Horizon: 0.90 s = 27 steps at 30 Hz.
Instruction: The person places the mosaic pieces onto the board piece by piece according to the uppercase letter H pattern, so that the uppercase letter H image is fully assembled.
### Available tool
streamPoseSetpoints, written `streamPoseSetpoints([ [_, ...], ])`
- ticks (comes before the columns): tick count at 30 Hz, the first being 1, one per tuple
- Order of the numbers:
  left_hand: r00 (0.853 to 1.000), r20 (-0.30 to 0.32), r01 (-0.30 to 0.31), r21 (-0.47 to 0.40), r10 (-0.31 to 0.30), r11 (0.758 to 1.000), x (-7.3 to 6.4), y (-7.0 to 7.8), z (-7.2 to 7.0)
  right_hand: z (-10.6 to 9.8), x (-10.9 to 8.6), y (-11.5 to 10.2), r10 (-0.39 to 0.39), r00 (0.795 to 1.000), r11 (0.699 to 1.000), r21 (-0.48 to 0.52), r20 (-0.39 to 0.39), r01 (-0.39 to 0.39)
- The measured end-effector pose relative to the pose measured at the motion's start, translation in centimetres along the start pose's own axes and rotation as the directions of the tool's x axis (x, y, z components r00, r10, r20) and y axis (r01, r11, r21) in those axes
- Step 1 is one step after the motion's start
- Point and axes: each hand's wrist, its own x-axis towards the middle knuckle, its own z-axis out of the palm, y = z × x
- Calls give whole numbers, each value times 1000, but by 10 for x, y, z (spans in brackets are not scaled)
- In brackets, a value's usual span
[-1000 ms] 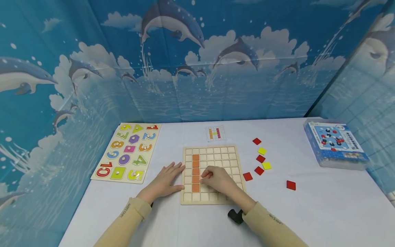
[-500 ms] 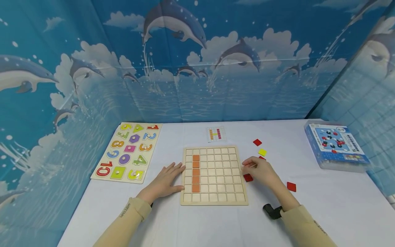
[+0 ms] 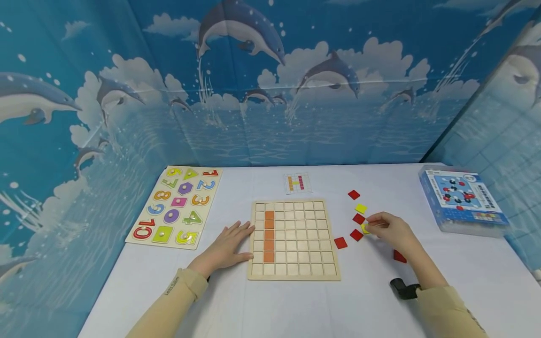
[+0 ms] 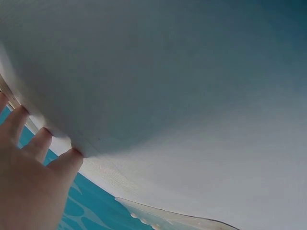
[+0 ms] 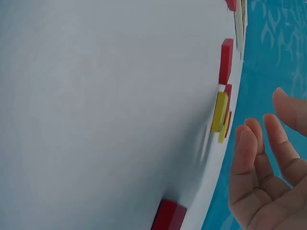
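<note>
My left hand [image 3: 226, 249] lies with spread, straight fingers at the left edge of a wooden grid board [image 3: 294, 280]. A column of orange square tiles [image 3: 269, 234] fills several cells on the board's left part. Over the loose tiles to the right hovers my right hand [image 3: 393, 231], its fingertips near a partly covered yellow tile [image 3: 365, 229]. In the right wrist view, the thumb and fingers are bent and apart, holding nothing, above the yellow tile [image 5: 219, 112]. Red tiles [image 3: 356, 235] lie around it, and one red tile [image 3: 399, 256] is partly behind the wrist.
A small pattern card [image 3: 297, 183] lies behind the board. At the left is a number-and-shape puzzle board [image 3: 174, 209]. A blue-labelled plastic box [image 3: 462, 199] stands at the right. Another yellow tile [image 3: 360, 208] lies farther back, and a dolphin-print curtain [image 3: 270, 131] hangs behind.
My right hand has left the orange column and moved right, off the board, to the loose yellow and red tiles. The left hand has stayed at the board's edge.
</note>
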Motion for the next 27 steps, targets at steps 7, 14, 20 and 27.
streamPoseSetpoints([
  [7,1000,-2,-3,-5,3,1000,0,0,1,-8,4,9,7,1000,1000,-3,25,-7],
  [14,1000,0,5,19,-5,1000,2,-1,1,-9,8,10,-8,999,1000,-2,46,8],
  [20,1000,6,17,20,-17,1000,2,-1,2,-6,13,10,27,997,1000,-17,79,-26],
  [27,1000,2,12,19,-12,1000,1,-1,2,-2,17,8,43,996,995,-88,79,-36],
])
